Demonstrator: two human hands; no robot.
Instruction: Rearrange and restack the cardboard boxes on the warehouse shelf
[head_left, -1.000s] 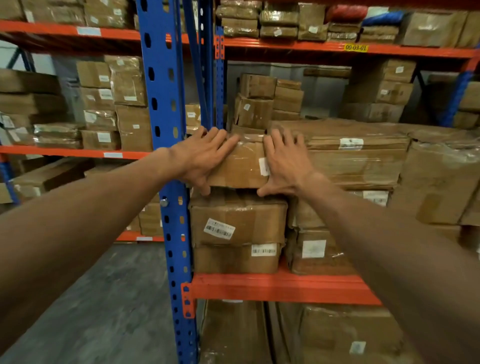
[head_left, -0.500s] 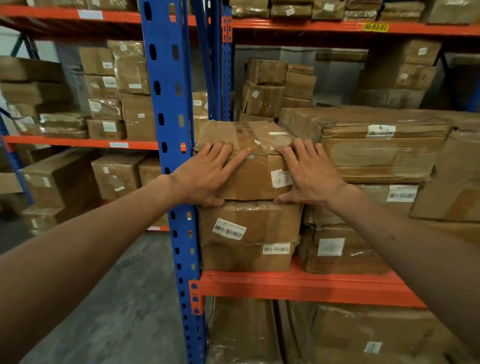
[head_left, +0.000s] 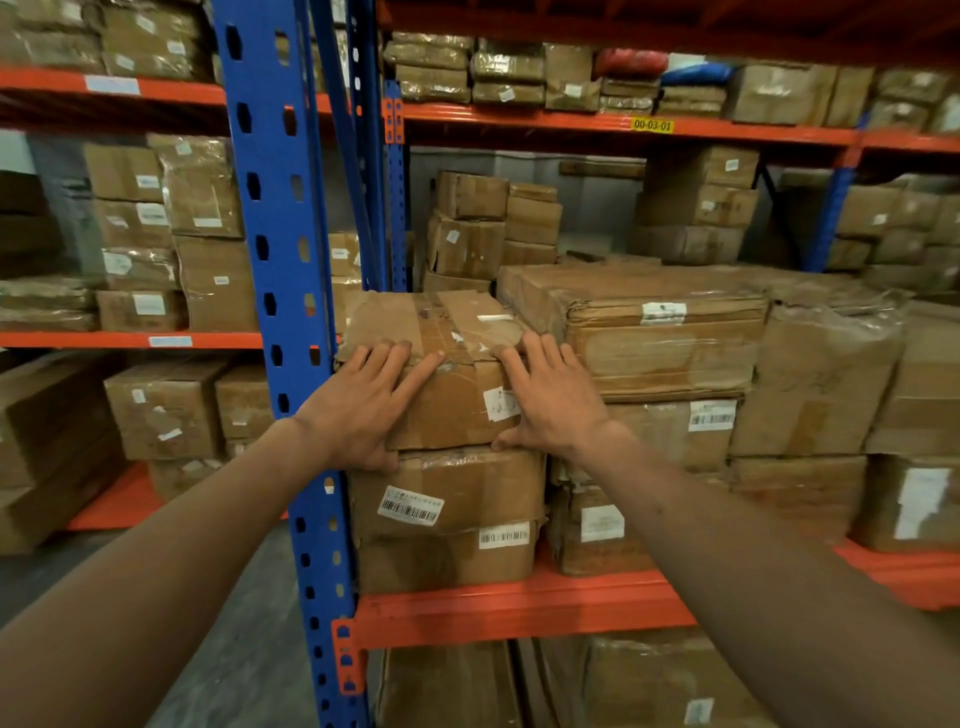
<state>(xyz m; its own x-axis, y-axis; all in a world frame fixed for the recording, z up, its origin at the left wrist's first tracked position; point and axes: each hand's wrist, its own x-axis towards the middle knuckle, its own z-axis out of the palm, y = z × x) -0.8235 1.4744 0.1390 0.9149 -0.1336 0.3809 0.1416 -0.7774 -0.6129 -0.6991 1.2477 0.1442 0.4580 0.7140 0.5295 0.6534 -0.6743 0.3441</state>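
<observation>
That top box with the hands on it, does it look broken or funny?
Yes. The top box looks battered: its tape is torn and wrinkled, its edges crumpled, and it sits slightly crooked on the box below.

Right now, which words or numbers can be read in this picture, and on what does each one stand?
"00-03-01": yellow tag on the upper orange beam.
Barcode label on the box under the hands: print too small to read.
White labels on the other boxes: blurred, unreadable.

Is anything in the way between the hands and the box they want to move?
No. The left hand and right hand already lie flat on the top box, touching it. Nothing sits between them.
</observation>
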